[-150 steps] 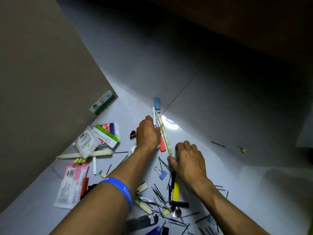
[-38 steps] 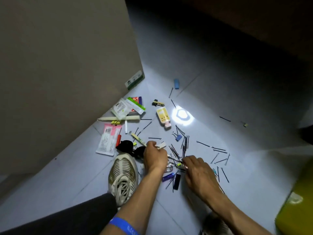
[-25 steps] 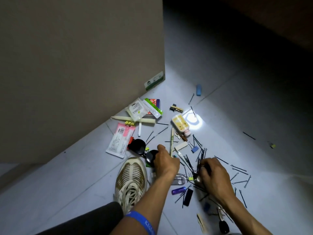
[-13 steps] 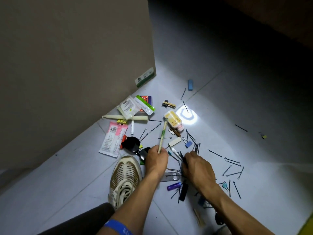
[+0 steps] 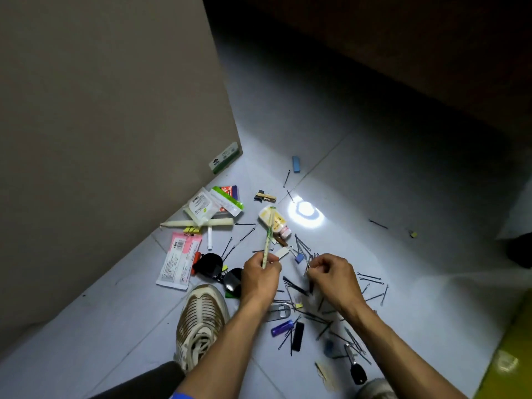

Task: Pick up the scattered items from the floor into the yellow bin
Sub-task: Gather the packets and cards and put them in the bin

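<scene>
Dimly lit grey tiled floor (image 5: 374, 174) — clutter scattered. Left hand (image 5: 260, 279) grips a green pencil (image 5: 268, 240) pointing to 12 o'clock; right hand (image 5: 331, 276) pinches hairpins (image 5: 307, 262) — fingers curled.

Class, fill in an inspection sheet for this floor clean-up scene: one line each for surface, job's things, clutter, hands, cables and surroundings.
Surface: pale tiled floor, lit by a bright spot of glare.
Job's things: yellow bin, only a corner in view at the lower right; hairpins strewn over the floor; small bottle; sunglasses; blue eraser; packets by the board.
Clutter: purple lighter and black bar near the wrists.
Hands: left hand grips a long green pencil; right hand pinches a hairpin.
Cables: nothing seen.
Surroundings: tall brown board at left; a shoe below; dark area behind.
</scene>
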